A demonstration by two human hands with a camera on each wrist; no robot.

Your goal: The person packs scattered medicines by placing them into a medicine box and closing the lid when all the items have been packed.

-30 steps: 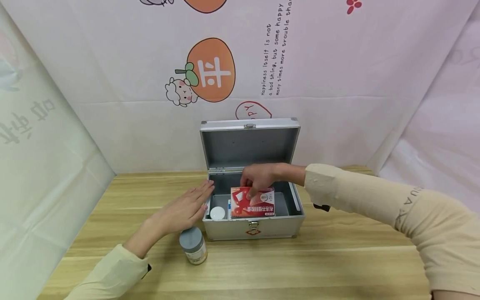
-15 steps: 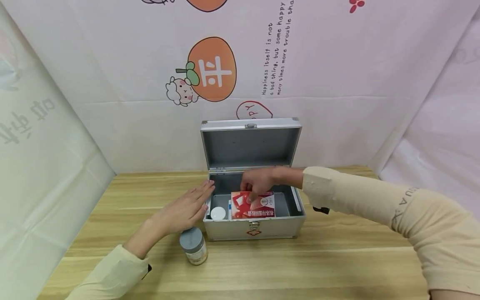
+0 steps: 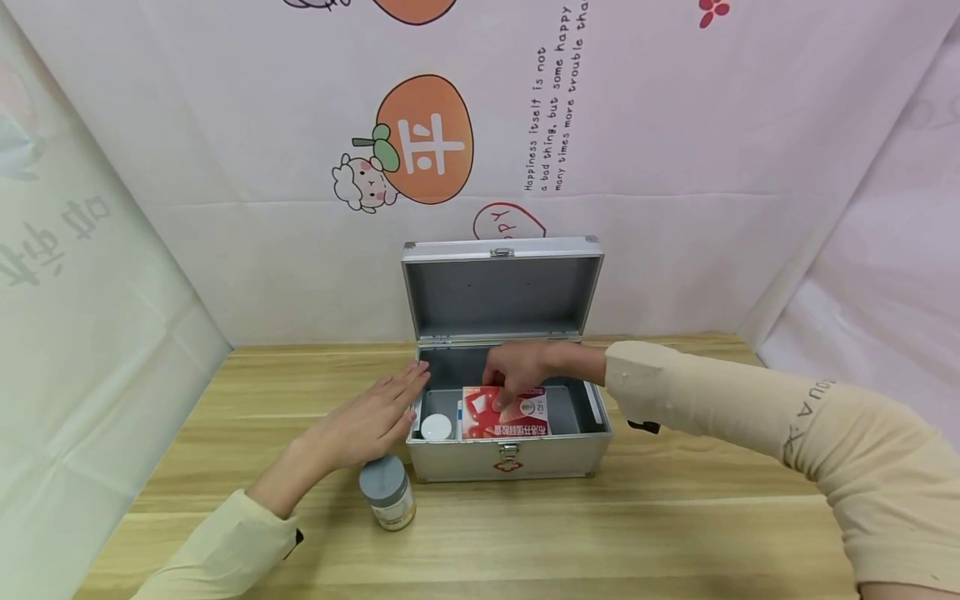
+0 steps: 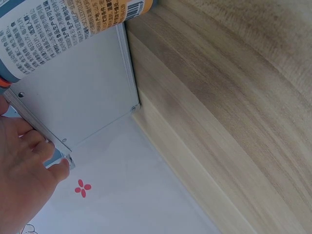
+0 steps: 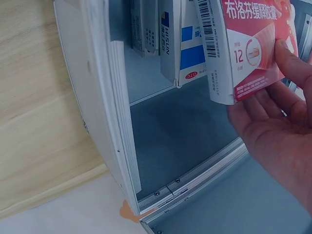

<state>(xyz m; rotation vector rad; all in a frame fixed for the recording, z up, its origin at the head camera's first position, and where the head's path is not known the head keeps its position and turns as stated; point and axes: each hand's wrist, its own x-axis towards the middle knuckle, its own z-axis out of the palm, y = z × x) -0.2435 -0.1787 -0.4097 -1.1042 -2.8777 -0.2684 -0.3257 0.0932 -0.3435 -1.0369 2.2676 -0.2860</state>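
Observation:
An aluminium first-aid case stands with its lid raised. My right hand reaches inside, pinching a red and white medicine box between thumb and fingers. In the right wrist view this box tilts beside a white and blue medicine box standing in the case. My left hand rests on the case's left rim, fingers extended across it in the head view. A white round cap shows in the case's front left corner.
A jar with a grey lid stands on the wooden table, left of the case's front and just below my left hand. More boxes stand inside the case. A printed white curtain hangs behind the lid.
My right hand has lowered the red medicine box slightly deeper into the case, toward its front. The left hand and the jar stay where they were.

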